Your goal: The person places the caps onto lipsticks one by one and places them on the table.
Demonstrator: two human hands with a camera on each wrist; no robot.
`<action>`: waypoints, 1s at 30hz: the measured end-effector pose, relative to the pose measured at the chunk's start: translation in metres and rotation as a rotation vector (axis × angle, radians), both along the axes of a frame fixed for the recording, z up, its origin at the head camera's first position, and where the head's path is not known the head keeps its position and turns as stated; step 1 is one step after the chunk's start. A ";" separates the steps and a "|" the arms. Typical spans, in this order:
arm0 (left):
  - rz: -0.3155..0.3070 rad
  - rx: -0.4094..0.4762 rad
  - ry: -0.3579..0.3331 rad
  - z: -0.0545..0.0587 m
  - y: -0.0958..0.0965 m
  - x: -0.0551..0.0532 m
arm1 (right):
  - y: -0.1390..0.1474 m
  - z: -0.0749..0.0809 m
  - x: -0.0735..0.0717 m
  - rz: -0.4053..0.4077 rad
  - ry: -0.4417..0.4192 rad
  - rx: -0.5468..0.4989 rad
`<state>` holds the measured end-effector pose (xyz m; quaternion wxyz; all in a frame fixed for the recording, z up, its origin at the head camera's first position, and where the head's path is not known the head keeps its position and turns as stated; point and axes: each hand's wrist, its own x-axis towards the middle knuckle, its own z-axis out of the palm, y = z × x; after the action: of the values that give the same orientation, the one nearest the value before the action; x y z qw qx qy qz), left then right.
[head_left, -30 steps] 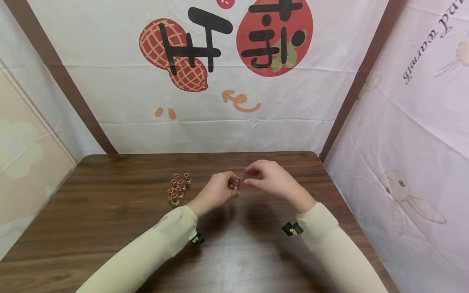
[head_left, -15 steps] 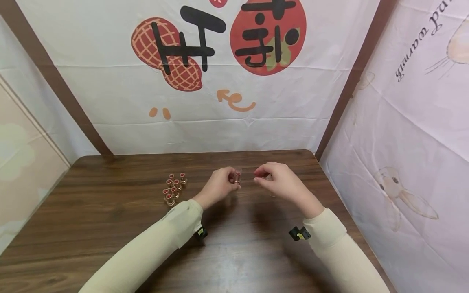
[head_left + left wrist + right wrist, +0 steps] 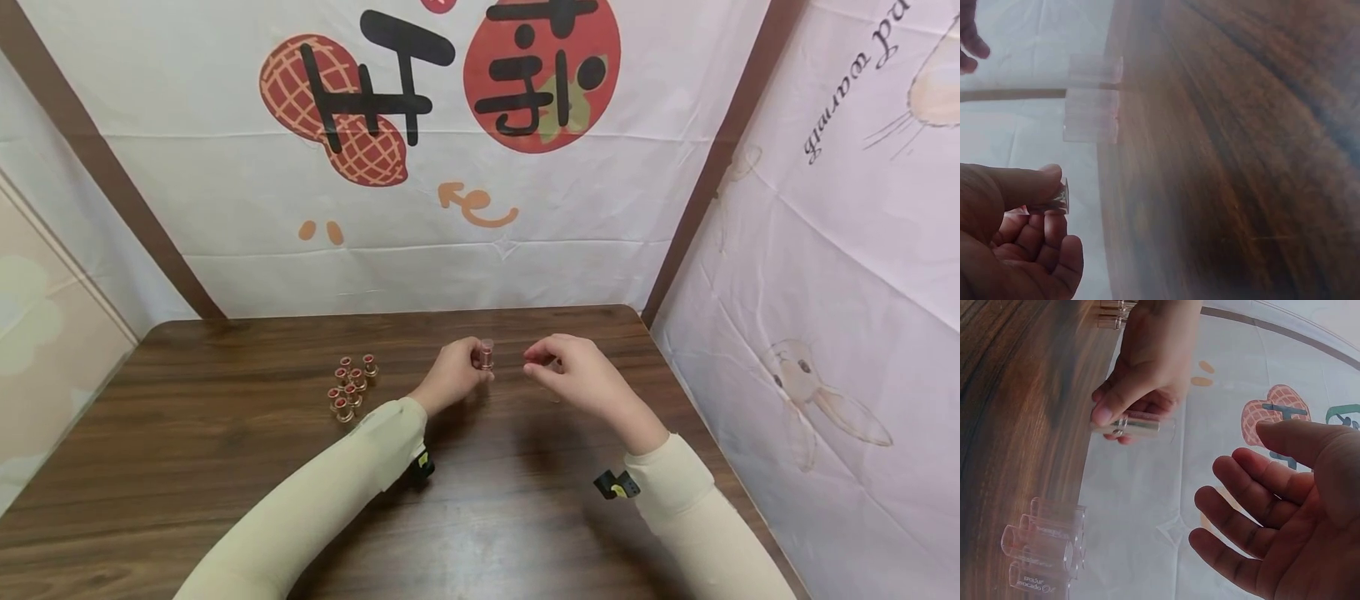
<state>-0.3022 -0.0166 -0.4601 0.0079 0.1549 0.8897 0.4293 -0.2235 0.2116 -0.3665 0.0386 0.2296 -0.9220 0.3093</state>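
My left hand point(image 3: 450, 379) pinches a lipstick tube point(image 3: 487, 357) upright above the table between thumb and fingers. A clear cap point(image 3: 1159, 429) sits over the tube's upper end. To its right, my right hand point(image 3: 573, 371) hovers apart from it with loosely bent fingers and nothing between them. In the right wrist view, clear caps point(image 3: 1041, 550) stand in a cluster on the table, below that hand's fingers. The head view mostly hides them behind the right hand. Left of the left hand, several lipstick tubes point(image 3: 352, 387) with red tops stand uncapped.
The brown wooden table point(image 3: 247, 475) runs back to a printed white cloth wall point(image 3: 420, 283). Another cloth wall point(image 3: 750, 333) borders the right side. Black straps point(image 3: 617, 484) hang at the sleeves near the wrists.
My right hand has drawn back to the right from the lipstick tube, leaving the clear cap over its top. The left hand still holds the tube, now slightly farther forward. The view has shifted slightly.
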 end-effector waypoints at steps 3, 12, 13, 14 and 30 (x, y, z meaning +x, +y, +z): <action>0.003 0.003 -0.012 -0.003 0.004 -0.006 | 0.000 0.000 0.001 0.002 0.004 -0.012; 0.032 0.003 -0.051 -0.008 0.020 -0.022 | -0.001 -0.001 0.002 0.011 0.009 -0.035; 0.038 0.007 -0.054 -0.010 0.022 -0.024 | -0.001 -0.001 0.002 0.011 0.010 -0.035; 0.044 0.008 -0.055 -0.012 0.023 -0.025 | -0.001 -0.001 0.002 0.011 0.013 -0.035; 0.049 -0.044 -0.061 -0.029 0.040 -0.039 | -0.004 -0.002 0.003 0.026 0.017 -0.047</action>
<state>-0.3416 0.0234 -0.4891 0.0279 0.1197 0.9019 0.4141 -0.2206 0.2078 -0.3688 0.0481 0.2431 -0.9111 0.3293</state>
